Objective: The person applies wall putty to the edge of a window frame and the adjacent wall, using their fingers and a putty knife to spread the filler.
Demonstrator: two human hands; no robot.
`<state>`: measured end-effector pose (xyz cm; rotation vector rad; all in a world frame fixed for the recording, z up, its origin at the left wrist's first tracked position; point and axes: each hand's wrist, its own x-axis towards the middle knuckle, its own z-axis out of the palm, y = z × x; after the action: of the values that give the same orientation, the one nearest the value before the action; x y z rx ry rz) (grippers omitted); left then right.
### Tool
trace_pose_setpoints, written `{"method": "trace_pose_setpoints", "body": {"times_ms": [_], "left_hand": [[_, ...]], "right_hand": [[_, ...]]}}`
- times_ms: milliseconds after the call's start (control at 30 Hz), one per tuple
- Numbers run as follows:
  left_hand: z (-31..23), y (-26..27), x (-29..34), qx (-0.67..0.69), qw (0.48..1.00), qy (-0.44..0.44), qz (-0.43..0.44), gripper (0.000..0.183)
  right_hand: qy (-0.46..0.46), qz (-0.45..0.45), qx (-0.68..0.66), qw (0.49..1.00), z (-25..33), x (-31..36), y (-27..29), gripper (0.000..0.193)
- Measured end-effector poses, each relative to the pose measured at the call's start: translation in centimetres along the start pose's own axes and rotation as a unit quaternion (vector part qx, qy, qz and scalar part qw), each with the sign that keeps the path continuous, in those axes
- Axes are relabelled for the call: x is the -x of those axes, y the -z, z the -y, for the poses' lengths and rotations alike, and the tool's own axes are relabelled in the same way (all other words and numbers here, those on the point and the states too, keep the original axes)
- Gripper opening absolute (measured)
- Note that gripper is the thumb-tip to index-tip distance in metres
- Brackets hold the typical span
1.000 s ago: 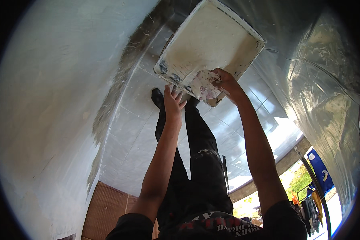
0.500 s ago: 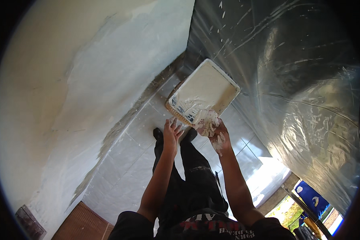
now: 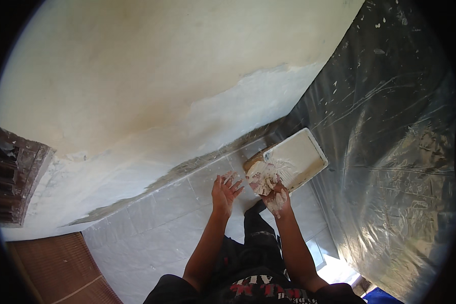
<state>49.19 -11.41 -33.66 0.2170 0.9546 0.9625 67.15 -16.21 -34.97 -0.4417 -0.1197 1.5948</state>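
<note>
My right hand (image 3: 278, 200) grips a soft, lumpy wad (image 3: 263, 178) coated in thick white paint, with pinkish patches showing through. Whether it is a cloth or a sponge I cannot tell. White paint smears my right fingers and wrist. The wad overlaps the near left corner of a shallow rectangular tray (image 3: 300, 154) of whitish paint; whether they touch is unclear. To its left, my left hand (image 3: 226, 192) is raised with fingers spread and paint on the fingertips, holding nothing.
On the left rises a cream wall (image 3: 152, 76) with a whiter lower band (image 3: 253, 99). Clear plastic sheeting (image 3: 390, 167) hangs at the right. Grey tiles (image 3: 162, 218) cover the floor. A brown ribbed panel (image 3: 61, 268) and a dark wooden frame (image 3: 30, 177) are at far left.
My view has turned toward the wall, so the tray sits lower and further right. The wad stays in my right hand; my left hand remains spread beside it.
</note>
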Motion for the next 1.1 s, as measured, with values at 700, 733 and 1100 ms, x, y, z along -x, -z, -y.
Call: {"method": "trace_pose_setpoints", "body": {"times_ms": [700, 733, 1100], "left_hand": [[-20.2, 17.2, 18.2, -0.096, 0.895, -0.421, -0.111, 0.055], [-20.9, 16.4, 18.2, -0.151, 0.869, -0.455, -0.119, 0.054], [-35.4, 14.1, 17.8, -0.437, 0.492, -0.744, -0.113, 0.044]], "right_hand": [[-0.12, 0.068, -0.095, 0.986, -25.7, -1.6, -20.4, 0.072], [-0.105, 0.082, -0.083, 0.988, -25.5, -2.5, -20.9, 0.069], [0.064, 0.14, 0.089, 0.984, -23.8, -7.0, -33.3, 0.068]]}}
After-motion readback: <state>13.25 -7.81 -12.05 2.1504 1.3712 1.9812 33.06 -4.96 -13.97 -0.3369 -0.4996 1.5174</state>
